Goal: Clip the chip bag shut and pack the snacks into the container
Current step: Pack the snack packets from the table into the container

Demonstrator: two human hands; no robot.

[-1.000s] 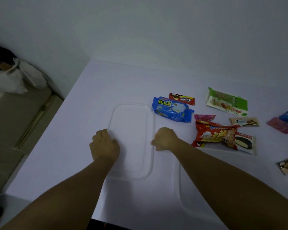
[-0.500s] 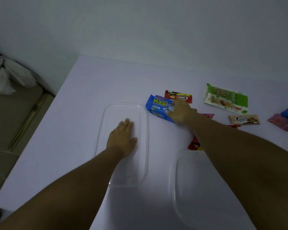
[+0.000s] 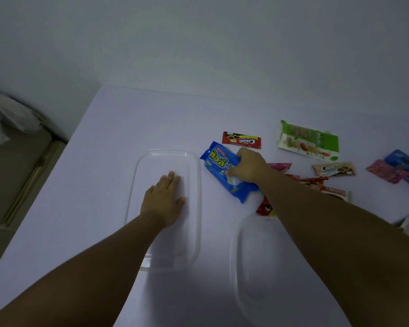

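Observation:
A clear plastic container point(image 3: 195, 185) lies on the white table, and my left hand point(image 3: 167, 199) rests flat inside it, fingers together. Just right of the container, my right hand point(image 3: 249, 165) grips a blue snack pack point(image 3: 219, 166), which is tilted with its near end toward me. A red chip bag point(image 3: 265, 207) shows only partly under my right forearm. A second clear piece, the lid point(image 3: 236, 267), lies at the near right.
Other snacks lie scattered to the right: a red cookie bar point(image 3: 241, 140), a green-and-white pack point(image 3: 308, 140), a beige cookie bar point(image 3: 334, 169), pink point(image 3: 384, 171) and blue point(image 3: 405, 166) wrappers. A sofa with white bags point(image 3: 7, 116) is left of the table.
My left hand went from the container's left rim to lying flat inside it. My right hand left the right rim, reached the blue pack and closed on it, turning it.

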